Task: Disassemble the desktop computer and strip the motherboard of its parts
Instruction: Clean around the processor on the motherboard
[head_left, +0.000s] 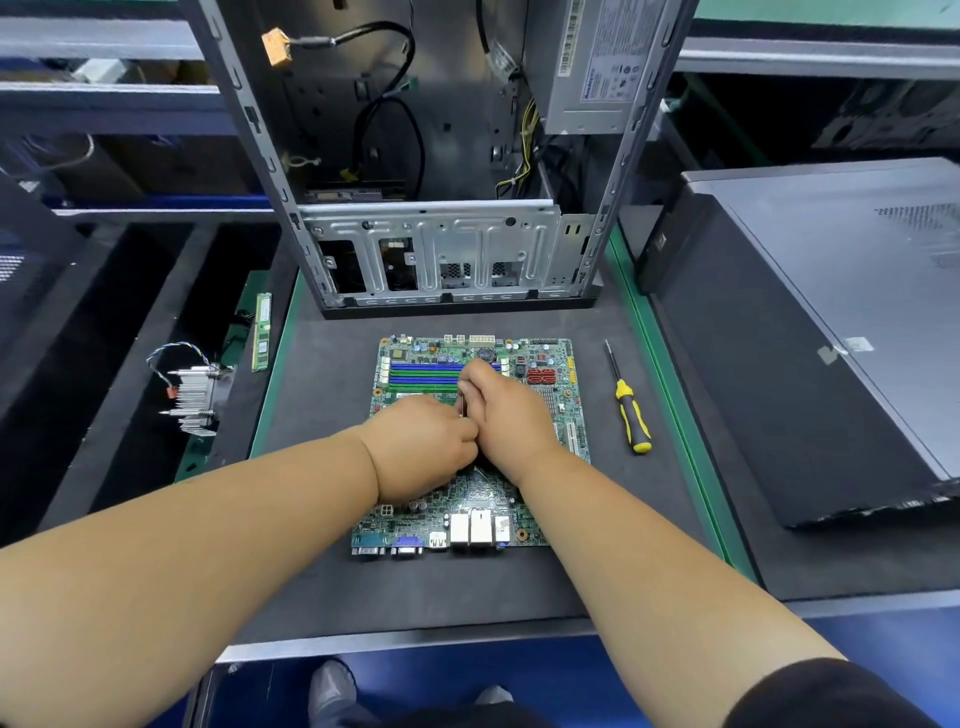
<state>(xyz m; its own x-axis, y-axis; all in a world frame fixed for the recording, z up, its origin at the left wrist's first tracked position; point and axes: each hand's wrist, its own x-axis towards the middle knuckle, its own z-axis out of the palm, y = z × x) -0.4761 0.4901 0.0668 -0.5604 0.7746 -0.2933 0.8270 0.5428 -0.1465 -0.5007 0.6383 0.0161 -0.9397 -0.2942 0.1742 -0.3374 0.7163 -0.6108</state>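
Working over the motherboard (470, 441), which lies flat on the desk (322, 597) before the open case (447, 156), both hands meet at its centre. Left hand (423, 447) curls; right hand (501, 410) pinches a thin metal lever (462, 402), probably the socket latch. Ease it sideways, steadying the board.

Matt dark mat (597, 364), bare metal case (441, 249), glossy screwdriver (631, 415).

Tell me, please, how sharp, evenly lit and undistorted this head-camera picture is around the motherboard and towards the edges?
Head view: the motherboard and screwdriver are fairly sharp under even overhead light, with soft shadows; both hands, left hand and right hand, hide the board's centre. Wide-angle distortion bows the open case and bench edges outward. The shelves at the corners are blurred and dim.
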